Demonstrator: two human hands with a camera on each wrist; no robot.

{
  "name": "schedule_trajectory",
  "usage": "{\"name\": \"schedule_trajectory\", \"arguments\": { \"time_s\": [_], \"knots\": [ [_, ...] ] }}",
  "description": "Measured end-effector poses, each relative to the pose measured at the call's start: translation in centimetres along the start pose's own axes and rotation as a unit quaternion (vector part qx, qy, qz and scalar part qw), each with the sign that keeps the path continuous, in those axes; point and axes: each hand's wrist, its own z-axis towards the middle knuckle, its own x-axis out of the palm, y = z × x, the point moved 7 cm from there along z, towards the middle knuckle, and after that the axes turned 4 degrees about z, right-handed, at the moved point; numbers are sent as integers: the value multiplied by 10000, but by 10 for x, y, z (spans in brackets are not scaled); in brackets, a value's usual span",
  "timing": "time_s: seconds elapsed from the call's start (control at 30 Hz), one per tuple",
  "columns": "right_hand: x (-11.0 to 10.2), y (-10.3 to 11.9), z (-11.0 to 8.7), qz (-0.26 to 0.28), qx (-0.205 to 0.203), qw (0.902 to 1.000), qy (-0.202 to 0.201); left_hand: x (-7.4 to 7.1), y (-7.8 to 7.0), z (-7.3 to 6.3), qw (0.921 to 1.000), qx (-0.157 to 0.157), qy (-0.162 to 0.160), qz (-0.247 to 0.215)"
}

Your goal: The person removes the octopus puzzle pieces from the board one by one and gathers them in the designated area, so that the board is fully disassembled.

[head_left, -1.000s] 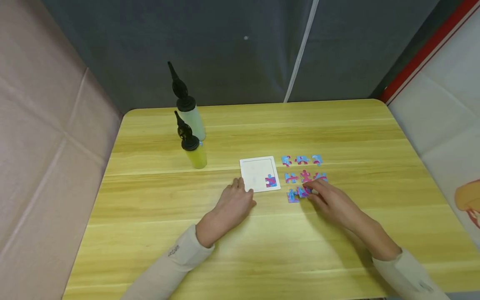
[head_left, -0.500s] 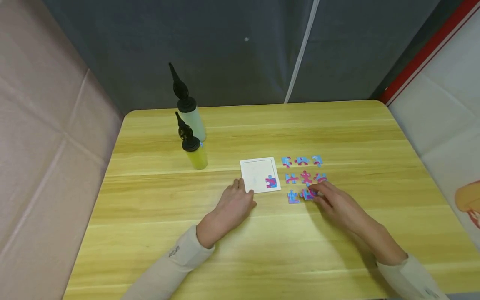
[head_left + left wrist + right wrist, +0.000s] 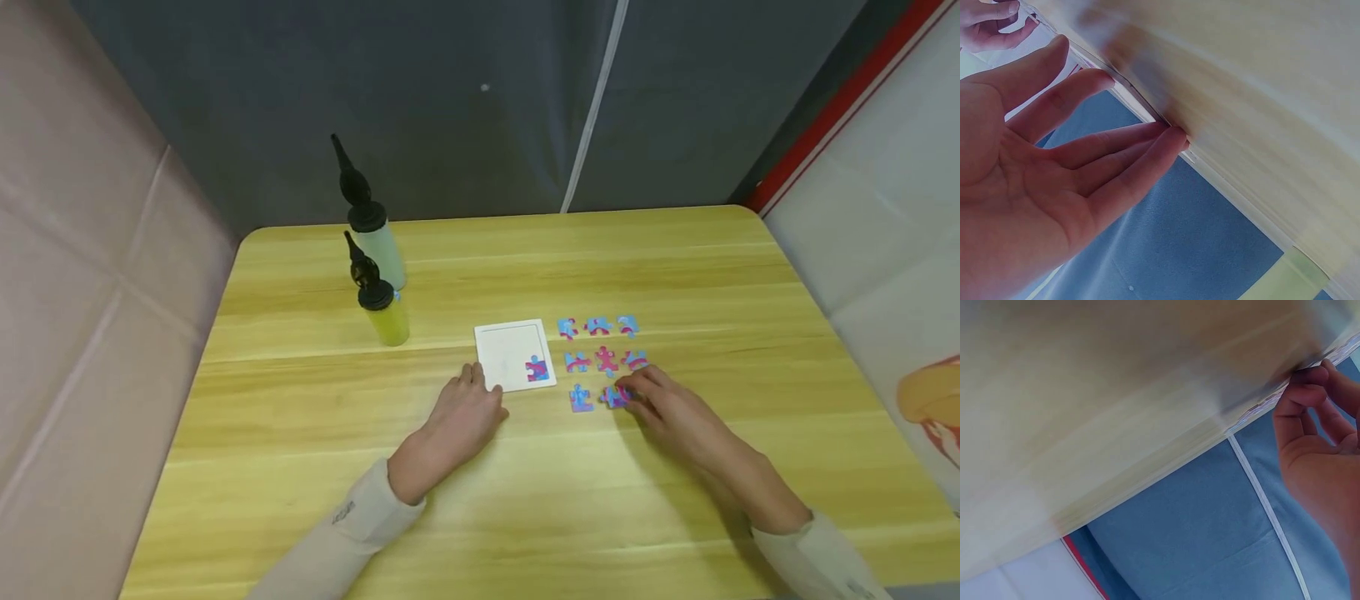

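My left hand (image 3: 463,417) lies at the lower left corner of a square white puzzle tray (image 3: 502,346), fingertips on its edge. In the left wrist view that left hand (image 3: 1054,162) has its fingers extended, only gently bent. One pink, blue and purple jigsaw piece (image 3: 537,369) sits in the tray's lower right corner. To the right of the tray, my right hand (image 3: 675,412) pinches another jigsaw piece (image 3: 615,397) between thumb and fingers, close over the table. The right wrist view shows the right hand's fingertips (image 3: 1310,378) together; the piece is mostly hidden there.
Loose jigsaw pieces, such as a pink one (image 3: 606,360), lie in rows right of the tray. A single piece (image 3: 581,398) lies left of the pinched one. Two black-topped bottles, one yellow (image 3: 390,325) and one pale green (image 3: 382,254), stand at the back left.
My right hand has moved slightly right with its jigsaw piece, away from the piece at the row's left end. My left hand has stayed at the tray's corner. The head view has shifted slightly.
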Motion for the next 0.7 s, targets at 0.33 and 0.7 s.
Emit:
{"name": "schedule_trajectory", "arguments": {
  "time_s": [0.33, 0.7],
  "knots": [
    [2, -2, -1, 31, 167, 9998, 58, -2, 0, -1, 9999, 35, -95, 16],
    [-4, 13, 23, 130, 195, 9997, 101, 1, 1, -2, 9998, -13, -111, -143]
  ]
}}
